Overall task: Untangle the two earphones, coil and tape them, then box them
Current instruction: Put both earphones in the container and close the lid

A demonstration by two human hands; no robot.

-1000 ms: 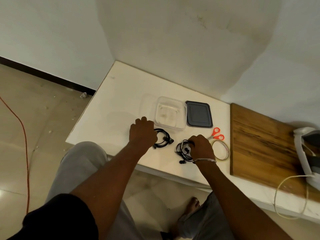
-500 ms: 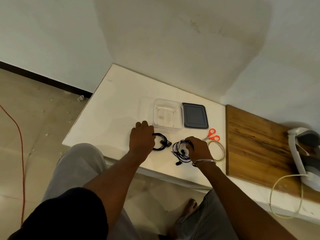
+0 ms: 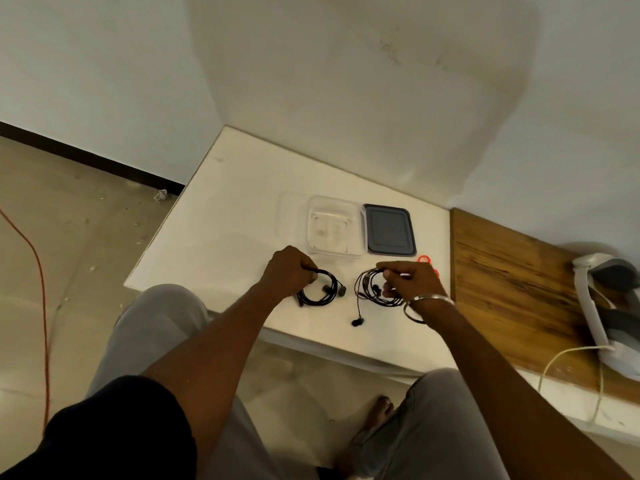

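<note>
Two black earphone coils are held over the white table (image 3: 235,209). My left hand (image 3: 287,271) pinches the left coil (image 3: 320,289) at its upper left side. My right hand (image 3: 412,284) grips the right coil (image 3: 372,289), and one earbud (image 3: 356,321) hangs from it toward the table's front edge. Behind the coils stands a clear plastic box (image 3: 334,226) with nothing in it, and its dark grey lid (image 3: 389,230) lies flat to the right of it. Red scissors handles (image 3: 424,259) peek out behind my right hand, which hides the tape roll.
A wooden board (image 3: 512,289) lies to the right of the white table, with a white and grey device (image 3: 609,306) and its white cable (image 3: 568,358) on it. An orange cord (image 3: 41,299) runs across the floor at left. My knees are below the table's front edge.
Both hands have lifted their coils off the table and turned them upright. An earbud now hangs from the right coil. My right hand now covers the tape roll.
</note>
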